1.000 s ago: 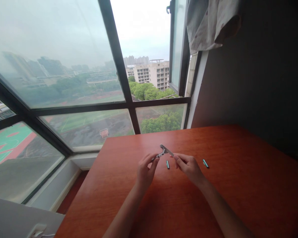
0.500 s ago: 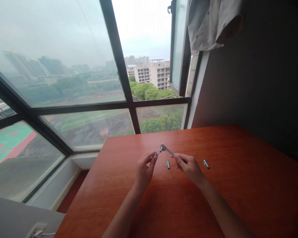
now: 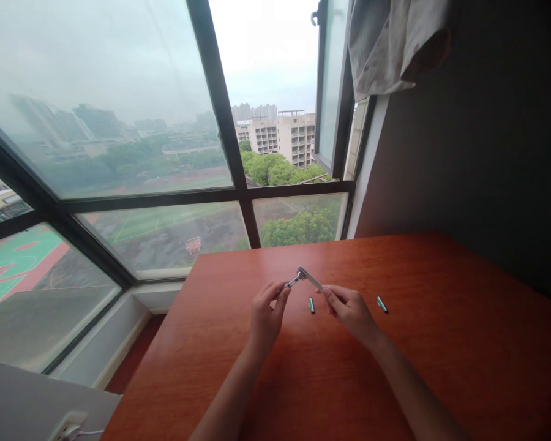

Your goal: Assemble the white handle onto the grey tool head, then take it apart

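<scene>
My left hand [image 3: 266,312] pinches the handle of a silver razor [image 3: 294,281] between thumb and fingers, its head pointing up and to the right. My right hand [image 3: 351,311] is closed on one end of a thin, flat, pale stick [image 3: 313,281], whose exact kind I cannot make out. The stick's far tip meets the razor's head above the table. A small green-and-black razor cartridge [image 3: 311,305] lies on the table between my hands. Another razor cartridge [image 3: 382,304] rests to the right of my right hand.
Both arms reach over a reddish-brown wooden table [image 3: 202,343]. Beyond its far edge stand dark-framed windows [image 3: 165,199], one pane swung open. Grey cloth [image 3: 381,49] hangs at upper right beside a dark wall [image 3: 463,153]. A socket with a white plug [image 3: 68,429] is at lower left.
Almost nothing differs. Both hands keep their grip on the razor and the stick in the same place; the view has shifted very slightly.
</scene>
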Available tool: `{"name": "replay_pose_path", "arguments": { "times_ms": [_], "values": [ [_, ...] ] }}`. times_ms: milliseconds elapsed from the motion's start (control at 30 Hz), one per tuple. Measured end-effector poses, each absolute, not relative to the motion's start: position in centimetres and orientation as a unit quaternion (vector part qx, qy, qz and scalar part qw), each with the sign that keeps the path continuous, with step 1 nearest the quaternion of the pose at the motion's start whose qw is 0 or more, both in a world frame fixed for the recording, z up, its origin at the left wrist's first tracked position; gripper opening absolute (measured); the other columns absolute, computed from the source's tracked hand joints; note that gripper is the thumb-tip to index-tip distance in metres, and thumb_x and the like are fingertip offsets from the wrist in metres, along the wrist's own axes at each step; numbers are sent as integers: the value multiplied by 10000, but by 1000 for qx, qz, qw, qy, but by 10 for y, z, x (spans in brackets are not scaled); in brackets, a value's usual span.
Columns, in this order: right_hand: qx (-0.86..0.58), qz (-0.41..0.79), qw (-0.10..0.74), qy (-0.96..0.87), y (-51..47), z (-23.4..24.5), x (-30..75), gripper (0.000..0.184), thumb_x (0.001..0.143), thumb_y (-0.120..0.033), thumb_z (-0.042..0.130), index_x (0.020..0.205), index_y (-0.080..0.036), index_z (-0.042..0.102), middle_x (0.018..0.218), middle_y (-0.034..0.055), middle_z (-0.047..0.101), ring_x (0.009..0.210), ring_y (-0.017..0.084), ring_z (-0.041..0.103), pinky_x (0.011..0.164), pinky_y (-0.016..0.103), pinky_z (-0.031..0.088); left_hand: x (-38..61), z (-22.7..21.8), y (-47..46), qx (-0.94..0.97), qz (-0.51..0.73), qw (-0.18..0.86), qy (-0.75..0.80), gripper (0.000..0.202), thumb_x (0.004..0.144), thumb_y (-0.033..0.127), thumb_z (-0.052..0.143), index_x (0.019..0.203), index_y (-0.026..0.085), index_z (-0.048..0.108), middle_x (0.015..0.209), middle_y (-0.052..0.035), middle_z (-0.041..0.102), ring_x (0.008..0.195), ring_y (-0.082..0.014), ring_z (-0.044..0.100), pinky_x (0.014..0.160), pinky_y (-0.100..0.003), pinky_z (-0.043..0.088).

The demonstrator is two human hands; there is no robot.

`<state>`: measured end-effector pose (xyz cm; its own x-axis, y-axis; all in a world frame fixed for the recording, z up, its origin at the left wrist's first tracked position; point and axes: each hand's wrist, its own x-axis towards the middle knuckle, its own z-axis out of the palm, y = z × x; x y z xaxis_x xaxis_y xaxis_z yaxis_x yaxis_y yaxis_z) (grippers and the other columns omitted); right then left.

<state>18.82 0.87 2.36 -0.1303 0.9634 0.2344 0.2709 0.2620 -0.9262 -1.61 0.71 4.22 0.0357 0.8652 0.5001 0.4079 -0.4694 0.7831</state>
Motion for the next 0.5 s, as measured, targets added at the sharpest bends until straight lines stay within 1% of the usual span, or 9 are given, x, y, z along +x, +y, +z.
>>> {"name": "replay_pose_path", "arguments": {
  "times_ms": [200, 267, 400, 500],
  "values": [
    [-479, 360, 456, -657, 9, 24, 188, 434, 916, -468, 435, 920, -137, 716, 519, -21, 496, 479, 109, 440, 458, 213, 333, -17, 41, 7, 681, 515, 214, 474, 186, 889, 280, 536, 939, 163, 672, 857, -59, 645, 794, -167, 584, 703, -240, 443],
    [-478, 356, 453, -663, 9, 25, 188, 434, 920, -465, 430, 899, -138, 714, 519, -21, 497, 477, 108, 440, 462, 213, 333, -20, 42, 8, 676, 517, 213, 480, 191, 890, 284, 533, 943, 164, 672, 861, -60, 644, 796, -168, 583, 698, -240, 440],
    [-474, 346, 440, -680, 8, 27, 187, 448, 923, -465, 420, 792, -143, 703, 515, -18, 497, 483, 108, 450, 470, 213, 332, -26, 43, 10, 661, 531, 205, 489, 201, 890, 297, 529, 941, 164, 672, 842, -56, 635, 773, -166, 577, 675, -236, 437],
    [-478, 340, 441, -679, 8, 25, 188, 442, 922, -462, 423, 811, -143, 709, 517, -16, 504, 486, 110, 454, 471, 213, 334, -24, 42, 10, 671, 524, 208, 482, 203, 886, 295, 533, 929, 160, 679, 816, -54, 631, 753, -164, 576, 663, -234, 441]
  ]
}}
